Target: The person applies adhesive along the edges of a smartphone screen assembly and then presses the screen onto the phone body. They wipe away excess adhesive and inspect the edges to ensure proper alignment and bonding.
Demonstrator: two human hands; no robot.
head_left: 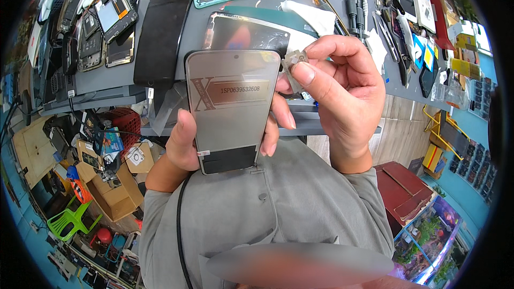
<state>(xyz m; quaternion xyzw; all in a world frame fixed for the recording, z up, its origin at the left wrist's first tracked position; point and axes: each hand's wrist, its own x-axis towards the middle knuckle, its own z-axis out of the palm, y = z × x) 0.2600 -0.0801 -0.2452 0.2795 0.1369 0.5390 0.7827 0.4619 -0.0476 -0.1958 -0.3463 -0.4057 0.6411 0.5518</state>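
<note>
My left hand (182, 147) grips a phone screen panel (230, 123) upright over the table's near edge. Its thumb lies along the panel's left side and its fingers curl round the right side. A greyish protective film with printing covers the panel, which has a dark strip at the bottom. My right hand (347, 88) pinches a small, crinkled, translucent grey piece (293, 70) between thumb and forefinger, close to the panel's upper right edge. Whether that piece touches the panel I cannot tell. Behind the panel lies another dark, glossy phone part (246, 33), partly hidden.
A grey worktable (112, 90) spans the view. On it lie a black screen (162, 37), opened phones (112, 21), a teal phone frame (201, 0), white cloth (316, 17), screwdrivers (356, 10) and tweezers (388, 37). Cardboard boxes (115, 192) stand at lower left.
</note>
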